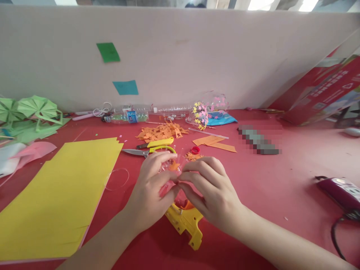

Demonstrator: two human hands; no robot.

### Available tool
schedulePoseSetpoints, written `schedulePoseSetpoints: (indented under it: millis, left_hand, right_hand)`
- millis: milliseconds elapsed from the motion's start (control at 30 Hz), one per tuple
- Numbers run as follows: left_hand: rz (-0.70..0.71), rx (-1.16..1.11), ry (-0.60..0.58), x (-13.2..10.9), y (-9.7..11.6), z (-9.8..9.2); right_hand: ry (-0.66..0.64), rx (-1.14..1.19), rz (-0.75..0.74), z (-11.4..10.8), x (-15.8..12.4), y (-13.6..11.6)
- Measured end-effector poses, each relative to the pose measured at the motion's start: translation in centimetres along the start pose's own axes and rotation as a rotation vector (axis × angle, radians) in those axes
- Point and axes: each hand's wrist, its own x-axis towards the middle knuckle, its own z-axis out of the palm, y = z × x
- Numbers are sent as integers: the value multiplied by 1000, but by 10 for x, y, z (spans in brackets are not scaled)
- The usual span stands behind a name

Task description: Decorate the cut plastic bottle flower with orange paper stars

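My left hand (153, 187) curls around the near side of a clear plastic piece (165, 187), which looks like part of a bottle. An orange paper star (174, 165) shows on it. My right hand (210, 183) meets the left at the fingertips, thumb and fingers pinched together; whatever lies between them is too small or hidden to make out. Below my hands lies a yellow plastic tool (187, 225) with a pistol-like grip, partly covered. Just beyond the fingers are scissors (137, 152) with yellow handles, a yellow-handled cutter (160, 143) and a red bottle cap (195, 150).
Orange paper cut-outs (160, 132), orange strips (213, 142) and a star-covered clear plastic ball (210, 107) lie farther back. Plastic bottles (126, 116) line the partition (180, 56). Yellow sheets (62, 195) spread at left. A dark red corded device (340, 193) sits at right.
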Motion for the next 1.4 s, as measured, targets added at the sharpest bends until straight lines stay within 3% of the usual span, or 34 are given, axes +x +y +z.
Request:
schedulePoseSetpoints:
  millis: [167,533,833,1167,1400]
  left_hand:
    - [7,2,13,1,1,0]
    - [33,13,60,0,0,2]
    - [70,41,69,1,-2,2]
    - [44,30,66,0,0,2]
    - [35,30,73,1,1,0]
  right_hand:
    - [12,48,31,0,0,1]
    - [80,-140,-66,-1,-3,0]
    - [29,-24,29,0,1,0]
    - [26,-10,-27,2,0,-2]
    - [-36,30,66,-2,1,2]
